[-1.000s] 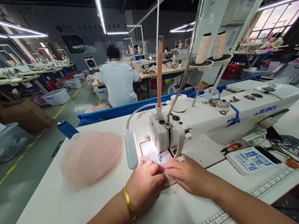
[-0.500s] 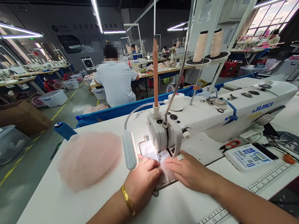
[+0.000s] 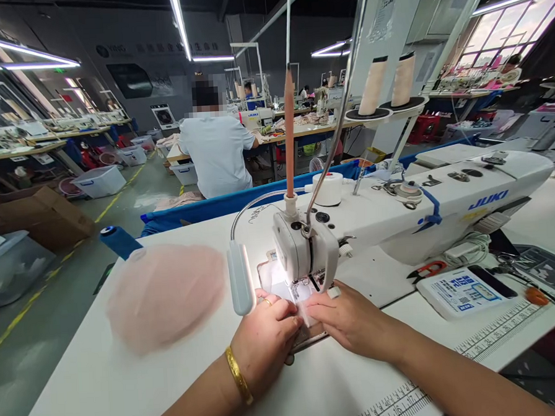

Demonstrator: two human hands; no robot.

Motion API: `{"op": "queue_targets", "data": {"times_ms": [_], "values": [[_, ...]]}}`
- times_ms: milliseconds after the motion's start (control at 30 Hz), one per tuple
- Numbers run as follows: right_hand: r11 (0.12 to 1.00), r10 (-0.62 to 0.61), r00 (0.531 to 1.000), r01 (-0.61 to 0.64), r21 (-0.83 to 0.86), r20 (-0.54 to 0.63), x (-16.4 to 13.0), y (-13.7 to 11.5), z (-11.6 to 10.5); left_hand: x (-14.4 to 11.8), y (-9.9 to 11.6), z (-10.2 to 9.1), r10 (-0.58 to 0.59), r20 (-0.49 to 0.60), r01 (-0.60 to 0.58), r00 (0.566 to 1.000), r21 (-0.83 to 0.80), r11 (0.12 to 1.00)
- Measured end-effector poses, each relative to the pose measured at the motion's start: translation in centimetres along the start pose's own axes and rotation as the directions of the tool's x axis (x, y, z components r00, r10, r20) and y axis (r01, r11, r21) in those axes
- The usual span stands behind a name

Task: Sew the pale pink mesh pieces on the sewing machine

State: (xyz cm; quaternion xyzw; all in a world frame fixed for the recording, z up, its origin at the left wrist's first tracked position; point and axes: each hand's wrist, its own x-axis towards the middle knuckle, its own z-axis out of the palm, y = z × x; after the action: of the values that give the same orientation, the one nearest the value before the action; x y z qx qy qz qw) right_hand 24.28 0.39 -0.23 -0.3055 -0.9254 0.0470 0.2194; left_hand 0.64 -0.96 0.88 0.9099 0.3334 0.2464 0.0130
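Large dim factory hall with dark grey back wall [image 3: 89, 87], long white ceiling light tubes [image 3: 179, 24], bright gridded windows [image 3: 505, 34] at right, grey concrete floor [image 3: 53, 288] marked by yellow line [image 3: 18, 318], rows of long worktables [image 3: 32, 149], white plastic bins [image 3: 99, 181].

Small sheer fabric piece [image 3: 305, 310] flat under the presser foot

Bare forearms, gold bangle [image 3: 238, 376], finger ring [image 3: 267, 301]

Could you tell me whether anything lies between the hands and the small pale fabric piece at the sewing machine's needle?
Nothing visible does: the left hand and right hand both press directly on the small pale fabric piece.
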Motion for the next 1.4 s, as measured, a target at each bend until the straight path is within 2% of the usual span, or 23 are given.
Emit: {"op": "queue_targets", "data": {"times_ms": [133, 300, 500, 767, 867, 1133, 1300, 1400], "values": [[1.0, 0.005, 1.0, -0.005, 0.006, -0.012, 0.1, 0.0, 0.1, 0.0, -0.4, 0.1, 0.005, -0.043, -0.004, 0.999, 0.032, 0.999], [0.999, -0.013, 1.0, 0.012, 0.03, 0.025, 0.1, -0.2, -0.1, -0.1, -0.3, 0.1, 0.039, -0.053, -0.038, 0.998, 0.023, 0.999], [1.0, -0.001, 1.0, 0.001, 0.009, 0.008, 0.0, -0.2, 0.2, 0.2, -0.6, 0.1, 0.044, -0.067, -0.041, 0.997, 0.045, 0.998], [0.992, 0.116, 0.993, -0.116, -0.057, 0.001, 0.6, -0.2, 0.6, 0.2, -1.9, 0.5, 0.03, -0.062, -0.021, 0.998, 0.137, 0.99], [0.988, 0.14, 0.99, -0.142, -0.064, -0.034, 1.0, -0.3, 0.3, 0.3, -2.2, 0.6, 0.024, -0.05, -0.016, 0.998, 0.168, 0.986], [0.975, 0.19, 0.976, -0.2, -0.094, -0.107, 1.7, -0.7, -0.2, 0.6, -2.8, 0.9, -0.065, 0.002, 0.064, 0.998, 0.152, 0.986], [0.985, 0.152, 0.981, -0.161, -0.068, -0.125, 1.4, -0.5, -0.1, -0.1, -3.3, 1.2, -0.201, 0.012, 0.195, 0.98, 0.184, 0.963], [0.99, 0.125, 0.985, -0.131, -0.047, -0.118, 0.8, -0.2, 0.6, -0.5, -2.7, 0.5, -0.278, 0.034, 0.261, 0.96, 0.251, 0.932]]}}
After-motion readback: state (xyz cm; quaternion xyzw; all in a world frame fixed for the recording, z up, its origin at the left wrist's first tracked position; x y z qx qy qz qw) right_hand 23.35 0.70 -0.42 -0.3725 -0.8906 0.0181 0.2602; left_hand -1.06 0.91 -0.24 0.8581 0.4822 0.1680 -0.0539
